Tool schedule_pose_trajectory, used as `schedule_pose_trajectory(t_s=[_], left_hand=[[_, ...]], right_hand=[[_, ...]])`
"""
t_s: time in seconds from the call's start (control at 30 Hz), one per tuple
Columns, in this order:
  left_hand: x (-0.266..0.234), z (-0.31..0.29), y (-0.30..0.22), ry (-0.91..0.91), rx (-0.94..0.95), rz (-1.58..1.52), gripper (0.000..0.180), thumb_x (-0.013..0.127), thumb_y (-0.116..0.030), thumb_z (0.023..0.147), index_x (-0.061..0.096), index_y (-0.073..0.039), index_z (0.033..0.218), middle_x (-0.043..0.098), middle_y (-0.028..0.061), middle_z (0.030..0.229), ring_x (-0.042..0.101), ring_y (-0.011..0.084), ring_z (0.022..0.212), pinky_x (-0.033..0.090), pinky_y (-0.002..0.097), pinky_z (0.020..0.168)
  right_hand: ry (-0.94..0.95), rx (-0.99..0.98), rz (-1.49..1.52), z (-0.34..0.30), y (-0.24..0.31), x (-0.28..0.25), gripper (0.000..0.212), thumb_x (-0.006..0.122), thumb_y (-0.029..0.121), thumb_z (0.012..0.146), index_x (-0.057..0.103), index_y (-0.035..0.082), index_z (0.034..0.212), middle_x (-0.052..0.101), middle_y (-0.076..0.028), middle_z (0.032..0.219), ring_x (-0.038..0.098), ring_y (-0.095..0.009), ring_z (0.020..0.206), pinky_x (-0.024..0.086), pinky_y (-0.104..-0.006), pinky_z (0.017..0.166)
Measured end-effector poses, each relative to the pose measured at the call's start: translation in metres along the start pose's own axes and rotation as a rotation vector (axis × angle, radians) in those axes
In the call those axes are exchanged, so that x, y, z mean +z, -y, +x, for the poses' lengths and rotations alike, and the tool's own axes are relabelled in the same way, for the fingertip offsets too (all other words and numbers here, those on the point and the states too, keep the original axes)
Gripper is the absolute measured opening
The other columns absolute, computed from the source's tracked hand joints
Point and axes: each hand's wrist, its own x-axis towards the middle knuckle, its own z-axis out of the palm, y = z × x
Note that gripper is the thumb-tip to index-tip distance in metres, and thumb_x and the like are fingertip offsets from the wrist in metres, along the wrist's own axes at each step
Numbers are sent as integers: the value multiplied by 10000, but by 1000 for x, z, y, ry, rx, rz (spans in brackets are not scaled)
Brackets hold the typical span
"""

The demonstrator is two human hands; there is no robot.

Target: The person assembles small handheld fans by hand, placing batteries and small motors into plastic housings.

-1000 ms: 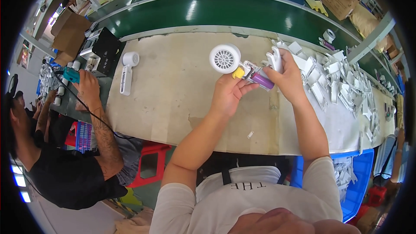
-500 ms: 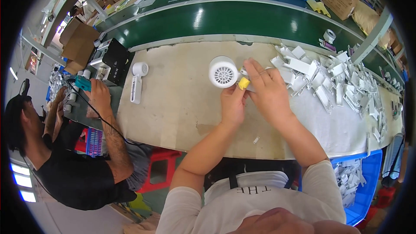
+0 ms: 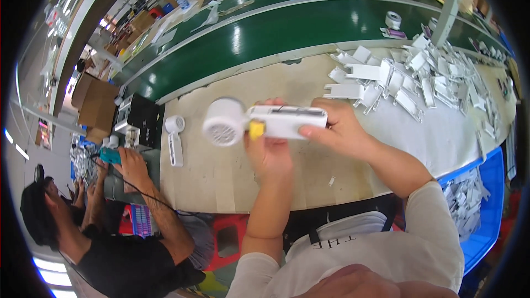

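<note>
A white handheld fan [image 3: 225, 118], with a round grilled head and a long handle, is held up over the table with both hands. My left hand [image 3: 269, 154] grips the handle near the head from below, a yellow wrap on its thumb. At the handle's far end, my right hand [image 3: 345, 127] closes round it with the thumb on its near edge. A long dark slot shows along the handle's upward side. Another white fan [image 3: 175, 140] of like shape lies to the left on the table.
White plastic pieces [image 3: 397, 85] lie heaped at the table's right. A blue bin [image 3: 499, 187] of similar pieces stands below it. One small white piece [image 3: 332, 181] is near the front edge. To the left, a co-worker's hand [image 3: 132, 165] holds a teal power tool [image 3: 110, 155].
The fan has moved left and turned, so its handle now lies sideways in view. My right hand has shifted to the handle's end. The whole view has tilted and swung.
</note>
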Motion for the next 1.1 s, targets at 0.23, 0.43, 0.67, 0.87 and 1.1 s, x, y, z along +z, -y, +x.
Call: schedule_pose_trajectory(t_s=[0.23,0.43,0.67,0.87,1.1], left_hand=[[23,17,-40,175,189,173,297,550,-82,802,495,-19,1087,535,134,1047,548,283,942,462,447,842],[-50,37,-13,34,-84,345,330,563,-78,802,471,35,1098,505,142,1079,532,272,970,445,445,863],[-63,46,2,-91,-276,1,396,590,-205,826,446,-29,1150,511,84,1089,495,244,1049,409,379,917],[-62,42,4,-75,-279,-7,385,583,-209,831,449,-40,1149,518,79,1095,505,243,1048,414,376,918],[-63,34,2,-37,-263,45,363,570,-160,831,447,-22,1143,530,95,1075,526,242,1015,428,373,889]], right_hand=[[38,-315,53,22,5,-3,280,709,268,707,570,24,721,512,-82,612,498,-237,520,399,-309,494],[583,429,18,32,-41,3,405,621,401,766,553,2,777,533,-116,654,521,-231,616,437,-332,593],[332,265,-92,43,-40,3,433,646,405,733,526,-4,810,531,-129,725,535,-242,646,426,-331,582],[245,225,-79,40,-38,12,424,637,400,732,504,-3,755,524,-149,710,532,-265,637,410,-348,566],[323,289,-48,30,-37,13,369,628,373,750,547,14,751,552,-160,714,546,-270,662,418,-358,585]])
